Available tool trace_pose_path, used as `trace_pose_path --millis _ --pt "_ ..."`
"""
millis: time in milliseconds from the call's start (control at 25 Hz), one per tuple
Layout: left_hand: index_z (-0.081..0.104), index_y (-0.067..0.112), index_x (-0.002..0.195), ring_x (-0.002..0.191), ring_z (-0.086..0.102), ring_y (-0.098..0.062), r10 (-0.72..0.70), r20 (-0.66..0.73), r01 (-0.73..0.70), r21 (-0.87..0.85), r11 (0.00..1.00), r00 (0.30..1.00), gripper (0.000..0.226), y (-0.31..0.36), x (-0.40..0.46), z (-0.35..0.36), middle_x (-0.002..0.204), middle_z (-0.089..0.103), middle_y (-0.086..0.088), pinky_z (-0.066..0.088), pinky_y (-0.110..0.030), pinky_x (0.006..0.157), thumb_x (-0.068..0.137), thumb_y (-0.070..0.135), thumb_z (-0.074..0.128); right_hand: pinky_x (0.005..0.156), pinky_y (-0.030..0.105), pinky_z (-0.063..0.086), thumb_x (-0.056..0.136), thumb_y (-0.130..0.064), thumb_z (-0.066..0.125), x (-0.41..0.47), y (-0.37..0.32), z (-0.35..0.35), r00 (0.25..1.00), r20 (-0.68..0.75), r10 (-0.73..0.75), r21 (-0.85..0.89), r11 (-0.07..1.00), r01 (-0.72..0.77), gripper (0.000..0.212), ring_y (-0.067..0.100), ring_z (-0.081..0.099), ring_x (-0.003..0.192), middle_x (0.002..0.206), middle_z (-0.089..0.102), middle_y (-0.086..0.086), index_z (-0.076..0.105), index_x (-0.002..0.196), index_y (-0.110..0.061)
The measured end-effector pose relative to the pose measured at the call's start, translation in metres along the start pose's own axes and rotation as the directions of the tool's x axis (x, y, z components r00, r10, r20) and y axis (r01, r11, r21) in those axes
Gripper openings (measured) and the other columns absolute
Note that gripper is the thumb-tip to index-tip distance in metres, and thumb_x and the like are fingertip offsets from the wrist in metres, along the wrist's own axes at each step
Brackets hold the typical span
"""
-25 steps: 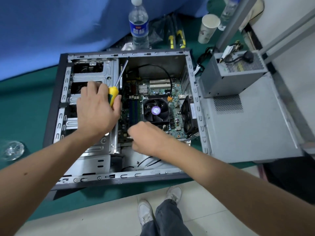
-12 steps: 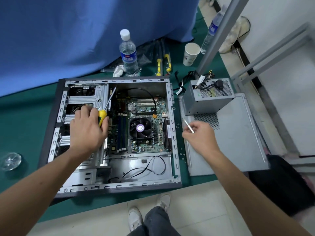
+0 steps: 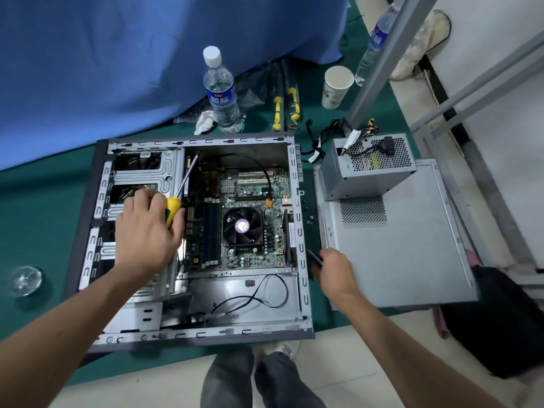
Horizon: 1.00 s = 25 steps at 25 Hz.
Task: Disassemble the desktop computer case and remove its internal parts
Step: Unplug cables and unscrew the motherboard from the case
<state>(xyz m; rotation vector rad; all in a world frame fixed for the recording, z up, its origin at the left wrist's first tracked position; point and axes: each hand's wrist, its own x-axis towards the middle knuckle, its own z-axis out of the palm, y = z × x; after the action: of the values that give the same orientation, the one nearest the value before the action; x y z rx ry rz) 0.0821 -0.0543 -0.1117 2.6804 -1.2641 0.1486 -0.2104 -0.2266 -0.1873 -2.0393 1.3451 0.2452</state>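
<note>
The open computer case [image 3: 301, 231] lies flat on green cloth. Its motherboard [image 3: 253, 195] with a black CPU fan [image 3: 242, 225] sits inside. My left hand [image 3: 144, 231] rests over the drive cage and grips a yellow-handled screwdriver [image 3: 176, 198], shaft pointing up and away. My right hand [image 3: 334, 269] is just outside the case's right wall, pinching a thin dark strip-like part [image 3: 314, 256]. The removed power supply [image 3: 368, 166] stands on the detached side panel [image 3: 397, 254] to the right.
Several loose screws [image 3: 309, 214] lie between case and panel. A water bottle [image 3: 222, 92], a paper cup [image 3: 337, 86], crumpled tissue [image 3: 204, 122] and two yellow-tipped tools [image 3: 284, 104] sit behind the case. A glass dish [image 3: 26, 279] lies far left. A metal frame [image 3: 379, 60] stands right.
My right hand came out of the case with a thin part, swung right over the side panel, then dropped back beside the case's right wall. My left hand kept the screwdriver in place.
</note>
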Motion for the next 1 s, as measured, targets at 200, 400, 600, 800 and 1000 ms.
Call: trace_pose_path --millis 200,400,600,800,1000 --pt "0.051 0.0 0.092 0.087 0.044 -0.037 0.003 0.003 -0.003 -0.003 1.0 1.0 0.043 0.0 0.0 0.0 0.107 0.051 -0.022 0.04 -0.047 0.067 0.094 0.042 0.04 0.077 0.037 0.052 0.091 -0.009 0.061 -0.002 0.004 -0.002 0.998 -0.068 0.007 0.104 0.995 0.0 0.008 0.025 0.06 0.079 0.089 0.062 0.008 0.068 0.088 -0.006" --pt "0.051 0.001 0.092 0.086 0.043 -0.035 -0.001 0.018 0.002 -0.012 1.0 1.0 0.043 0.0 0.0 0.0 0.107 0.051 -0.021 0.039 -0.045 0.065 0.093 0.042 0.04 0.065 0.018 0.042 0.099 -0.019 0.051 -0.009 0.001 -0.017 0.984 -0.075 0.161 0.448 0.887 -0.111 0.019 0.016 0.058 0.077 0.096 0.058 0.006 0.068 0.104 -0.013" --pt "0.05 0.003 0.092 0.09 0.043 -0.034 -0.033 0.05 0.035 -0.04 0.999 0.998 0.041 0.001 0.0 -0.002 0.109 0.05 -0.02 0.041 -0.045 0.069 0.094 0.042 0.039 0.071 0.019 0.046 0.098 -0.017 0.056 -0.006 0.004 -0.03 0.969 -0.079 0.235 0.45 0.875 -0.176 0.017 0.011 0.061 0.076 0.089 0.068 -0.005 0.063 0.114 -0.014" --pt "0.052 0.003 0.093 0.093 0.046 -0.036 -0.053 0.063 0.057 -0.065 0.996 0.997 0.042 0.0 0.0 -0.002 0.112 0.05 -0.021 0.044 -0.047 0.071 0.093 0.043 0.039 0.085 0.026 0.044 0.097 -0.014 0.059 0.009 0.017 -0.033 0.941 -0.066 0.331 0.281 0.911 -0.301 0.022 0.017 0.057 0.088 0.108 0.069 0.01 0.062 0.118 -0.008" --pt "0.052 0.004 0.094 0.095 0.046 -0.035 -0.058 0.086 0.064 -0.072 0.995 0.995 0.042 0.002 0.001 -0.004 0.114 0.05 -0.02 0.044 -0.047 0.073 0.094 0.043 0.038 0.087 0.031 0.048 0.095 -0.015 0.062 0.016 0.022 -0.025 0.923 -0.063 0.379 0.219 0.908 -0.357 0.019 0.022 0.061 0.09 0.106 0.07 0.01 0.062 0.112 -0.008"
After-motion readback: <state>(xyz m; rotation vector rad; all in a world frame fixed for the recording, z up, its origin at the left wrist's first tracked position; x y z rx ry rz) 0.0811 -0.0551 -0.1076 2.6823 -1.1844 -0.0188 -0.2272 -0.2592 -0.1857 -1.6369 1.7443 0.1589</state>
